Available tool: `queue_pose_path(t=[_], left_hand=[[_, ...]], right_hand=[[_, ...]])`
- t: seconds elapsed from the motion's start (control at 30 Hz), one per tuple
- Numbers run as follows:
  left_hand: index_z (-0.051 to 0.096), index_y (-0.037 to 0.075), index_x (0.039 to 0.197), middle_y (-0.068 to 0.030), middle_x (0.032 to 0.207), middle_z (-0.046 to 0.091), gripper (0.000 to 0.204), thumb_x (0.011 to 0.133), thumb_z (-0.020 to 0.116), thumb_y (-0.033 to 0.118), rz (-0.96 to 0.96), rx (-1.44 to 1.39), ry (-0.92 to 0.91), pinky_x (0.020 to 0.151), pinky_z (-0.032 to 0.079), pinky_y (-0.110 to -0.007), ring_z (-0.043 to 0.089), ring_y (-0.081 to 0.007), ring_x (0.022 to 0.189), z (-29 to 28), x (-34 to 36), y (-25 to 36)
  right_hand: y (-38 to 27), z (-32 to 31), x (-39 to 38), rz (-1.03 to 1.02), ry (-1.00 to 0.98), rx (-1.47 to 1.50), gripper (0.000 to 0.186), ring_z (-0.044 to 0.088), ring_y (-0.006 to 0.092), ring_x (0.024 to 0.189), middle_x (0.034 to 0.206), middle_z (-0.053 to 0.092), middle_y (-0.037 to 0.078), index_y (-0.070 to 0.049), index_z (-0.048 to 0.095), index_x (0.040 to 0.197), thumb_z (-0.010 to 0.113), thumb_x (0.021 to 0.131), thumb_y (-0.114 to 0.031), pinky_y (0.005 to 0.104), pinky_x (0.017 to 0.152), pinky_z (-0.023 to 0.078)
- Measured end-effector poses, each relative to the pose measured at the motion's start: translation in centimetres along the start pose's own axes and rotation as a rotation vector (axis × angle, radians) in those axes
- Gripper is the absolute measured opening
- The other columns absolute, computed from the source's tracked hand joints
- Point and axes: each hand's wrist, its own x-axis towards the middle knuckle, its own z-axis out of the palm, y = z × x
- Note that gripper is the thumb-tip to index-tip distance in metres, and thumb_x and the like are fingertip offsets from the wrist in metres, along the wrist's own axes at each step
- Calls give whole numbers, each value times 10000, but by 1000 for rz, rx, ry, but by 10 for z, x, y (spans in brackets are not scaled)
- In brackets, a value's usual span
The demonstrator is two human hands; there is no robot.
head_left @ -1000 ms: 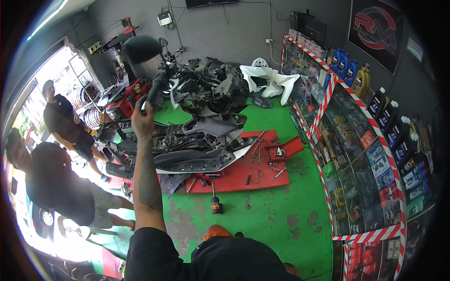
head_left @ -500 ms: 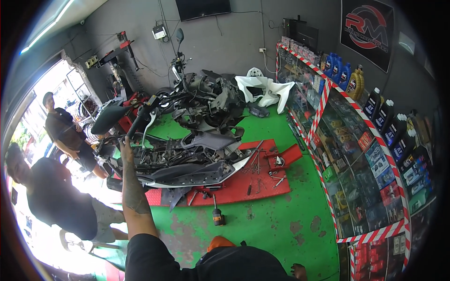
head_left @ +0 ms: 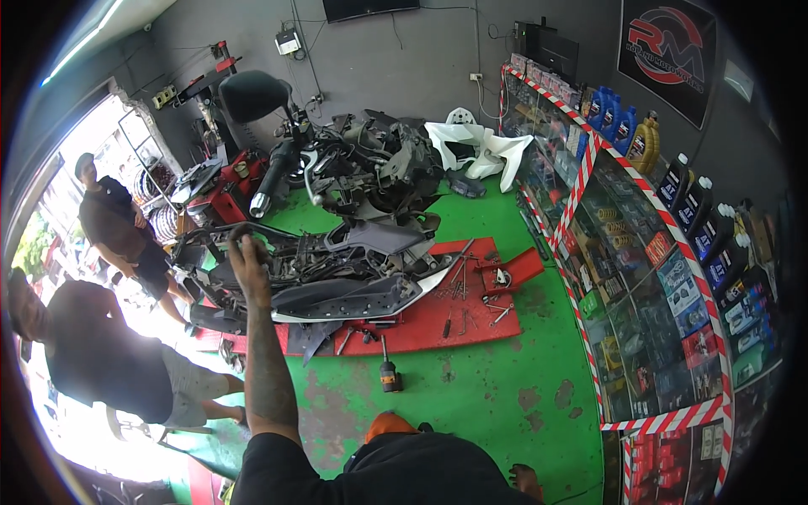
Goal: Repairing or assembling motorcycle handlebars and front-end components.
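My left hand point(head_left: 249, 257) is raised over a stripped scooter frame point(head_left: 353, 290), fingers loosely bent and apart, just below a black handlebar grip point(head_left: 275, 177) with a silver end, which it does not appear to touch. A black mirror point(head_left: 251, 94) and a silver lever stand out above that grip. My right hand point(head_left: 523, 478) hangs low at the lower right, fingers slightly curled and apparently empty. Below the scooter, a red platform point(head_left: 497, 320) bears scattered wrenches point(head_left: 459, 282), and a black and orange power tool point(head_left: 390, 374) is on the green floor.
Two people point(head_left: 114, 223) point(head_left: 109, 349) stand at the left by the bright doorway. Another dismantled motorcycle point(head_left: 370, 156) and white fairing panels point(head_left: 505, 160) are at the back. A glass display case point(head_left: 640, 328) edged in striped tape, with oil bottles point(head_left: 623, 126) on it, runs along the right.
My left hand has let go of the handlebar grip and is now below it. The mirror and bar, lower and further left half a second ago, are raised again.
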Motion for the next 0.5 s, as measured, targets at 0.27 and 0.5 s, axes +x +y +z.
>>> queue_pose_path(t=[0.27,0.5], left_hand=[[585,50,862,-78,689,583,405,1042,490,400,-256,586,-575,568,452,-360,578,-210,618,11,-178,-127],[437,133,1505,-184,1337,629,783,942,509,672,-1734,828,-1493,886,532,-504,689,-291,1011,-149,-426,-242]], right_hand=[[-24,3,-51,-84,144,-31,297,695,224,838,1135,710,61,-76,668,1173,502,976,-225,365,638,530],[89,-69,5,-960,155,-1146,293,670,303,931,1010,669,113,-48,681,1155,602,935,-225,440,834,542]])
